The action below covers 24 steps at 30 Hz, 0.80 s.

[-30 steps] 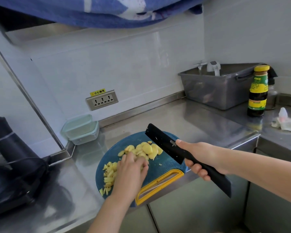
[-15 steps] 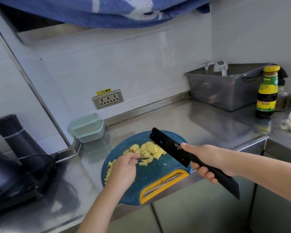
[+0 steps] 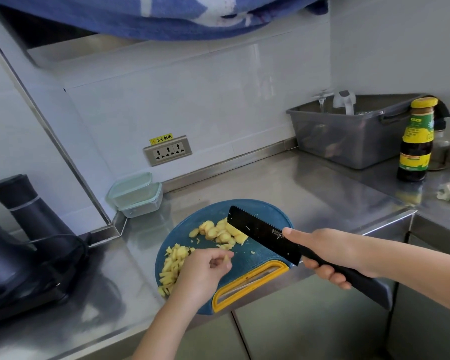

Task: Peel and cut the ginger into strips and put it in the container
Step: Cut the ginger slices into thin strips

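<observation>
Grips: right hand [image 3: 330, 255] wraps black cleaver [image 3: 260, 232]; left hand [image 3: 205, 268] pinches yellow ginger piece [image 3: 226, 259]. Lidded translucent container [image 3: 135, 194] behind round blue board [image 3: 208, 211].

The knife [image 3: 265, 235] hides some ginger slices [image 3: 213, 231] — grey bin's [image 3: 348, 144] contents unclear.

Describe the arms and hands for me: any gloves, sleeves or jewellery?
No gloves on the left hand or the right hand. No ring, watch or bracelet shows. The left forearm and right forearm are bare up to the frame edge; no sleeve is in view.
</observation>
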Motion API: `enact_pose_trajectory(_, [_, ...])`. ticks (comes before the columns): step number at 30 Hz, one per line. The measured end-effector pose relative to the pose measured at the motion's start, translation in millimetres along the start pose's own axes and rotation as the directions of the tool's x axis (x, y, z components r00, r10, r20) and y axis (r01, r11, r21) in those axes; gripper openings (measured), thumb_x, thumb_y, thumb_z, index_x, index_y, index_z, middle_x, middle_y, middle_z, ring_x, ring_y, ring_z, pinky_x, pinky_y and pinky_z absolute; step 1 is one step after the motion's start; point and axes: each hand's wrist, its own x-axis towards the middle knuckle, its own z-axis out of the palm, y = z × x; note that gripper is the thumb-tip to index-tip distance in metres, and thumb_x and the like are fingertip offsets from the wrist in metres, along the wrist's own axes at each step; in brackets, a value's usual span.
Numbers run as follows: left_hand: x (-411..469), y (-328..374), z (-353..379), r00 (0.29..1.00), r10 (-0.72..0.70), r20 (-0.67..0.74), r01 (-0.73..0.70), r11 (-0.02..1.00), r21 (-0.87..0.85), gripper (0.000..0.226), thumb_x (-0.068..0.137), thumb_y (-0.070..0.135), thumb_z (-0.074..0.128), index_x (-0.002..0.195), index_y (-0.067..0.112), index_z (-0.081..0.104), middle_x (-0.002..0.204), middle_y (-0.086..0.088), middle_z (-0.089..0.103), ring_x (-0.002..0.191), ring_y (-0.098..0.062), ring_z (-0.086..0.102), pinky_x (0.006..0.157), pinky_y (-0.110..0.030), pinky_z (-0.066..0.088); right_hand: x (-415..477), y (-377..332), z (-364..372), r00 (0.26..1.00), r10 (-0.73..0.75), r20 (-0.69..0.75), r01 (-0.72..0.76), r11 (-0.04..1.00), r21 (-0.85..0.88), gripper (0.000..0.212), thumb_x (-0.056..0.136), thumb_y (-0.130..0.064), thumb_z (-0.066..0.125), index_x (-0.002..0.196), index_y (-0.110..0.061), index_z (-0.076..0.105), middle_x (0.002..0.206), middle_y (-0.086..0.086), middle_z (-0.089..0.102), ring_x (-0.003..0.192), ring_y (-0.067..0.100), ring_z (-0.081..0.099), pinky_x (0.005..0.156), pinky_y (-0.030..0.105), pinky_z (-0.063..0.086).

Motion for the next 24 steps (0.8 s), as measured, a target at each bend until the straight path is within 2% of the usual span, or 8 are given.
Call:
enact_pose_trajectory(2, [1,1,0,0.999,-0.027,0.043,0.028,0.999,-0.022,0.011,0.086,0.021,0.068,0.094,0.030,0.069,0.086,0.011,0.065,0.079,-0.001,0.059,0.068,-0.009,0.046,1,0,0,1.000,-0.007,0.002,0.007,0.999,-0.036,0.064,0.087,-0.074,0.032,0.060,-0.017,0.039,0.048,-0.001,0.036,0.037,0.013,0.030,0.038,0.022,0.031])
enact_pose_trajectory(4, [3,1,-1,0.997,-0.010,0.080,0.006,0.999,0.051,0.010,0.086,0.023,0.068,0.091,0.031,0.070,0.087,0.014,0.065,0.079,0.001,0.058,0.066,-0.008,0.044,2,-1,-2,1.000,-0.019,0.003,0.019,0.997,-0.077,0.064,0.086,-0.075,0.032,0.060,-0.017,0.039,0.048,-0.001,0.035,0.038,0.013,0.030,0.038,0.023,0.032])
enact_pose_trajectory(7, [7,4,-5,0.988,0.102,0.113,-0.121,0.977,0.177,0.018,0.092,0.025,0.060,0.105,0.033,0.070,0.087,0.027,0.054,0.076,0.012,0.048,0.065,-0.002,0.036,5,-4,-7,1.000,-0.021,-0.004,0.020,0.992,-0.125,0.064,0.086,-0.074,0.032,0.060,-0.017,0.039,0.047,-0.001,0.035,0.037,0.013,0.031,0.038,0.023,0.032])
enact_pose_trajectory(10, [12,7,-6,0.977,0.183,0.111,-0.206,0.943,0.260,0.024,0.094,0.028,0.056,0.116,0.032,0.066,0.089,0.022,0.049,0.075,0.011,0.045,0.067,-0.002,0.034,6,-7,-15,1.000,-0.014,-0.004,0.014,0.989,-0.148,0.063,0.087,-0.073,0.033,0.059,-0.017,0.040,0.046,-0.002,0.036,0.035,0.012,0.032,0.037,0.022,0.033])
enact_pose_trajectory(14, [8,2,0,0.982,0.188,-0.019,-0.179,0.955,0.237,0.027,0.090,0.036,0.060,0.116,0.031,0.063,0.094,0.021,0.054,0.077,0.006,0.052,0.068,-0.004,0.038,11,-10,-23,0.998,-0.057,-0.036,0.046,0.963,-0.267,0.064,0.084,-0.075,0.032,0.058,-0.017,0.037,0.044,-0.001,0.035,0.035,0.014,0.031,0.037,0.022,0.033])
enact_pose_trajectory(17, [-5,-6,5,0.959,0.220,-0.177,-0.170,0.951,0.259,0.012,0.084,0.039,0.066,0.094,0.033,0.064,0.076,0.014,0.045,0.066,-0.001,0.046,0.061,-0.013,0.037,17,-14,-28,0.997,-0.061,-0.047,0.038,0.920,-0.390,0.068,0.079,-0.079,0.030,0.052,-0.017,0.034,0.038,0.000,0.033,0.031,0.016,0.032,0.036,0.020,0.034])
enact_pose_trajectory(19, [-13,-13,9,0.935,0.255,-0.245,-0.175,0.936,0.305,0.008,0.081,0.036,0.071,0.084,0.032,0.065,0.067,0.013,0.038,0.059,-0.002,0.042,0.052,-0.015,0.033,20,-15,-29,0.997,-0.076,0.005,0.070,0.898,-0.434,0.068,0.073,-0.081,0.028,0.050,-0.017,0.032,0.037,0.000,0.032,0.030,0.017,0.032,0.037,0.020,0.034])
enact_pose_trajectory(24, [-17,-21,12,0.917,0.329,-0.227,-0.253,0.917,0.308,0.022,0.068,0.025,0.084,0.086,0.030,0.073,0.061,0.025,0.027,0.048,0.009,0.038,0.042,-0.003,0.024,29,-18,-26,0.989,-0.062,0.131,0.116,0.880,-0.460,0.069,0.070,-0.085,0.026,0.050,-0.020,0.033,0.042,0.000,0.030,0.034,0.016,0.030,0.041,0.022,0.036])
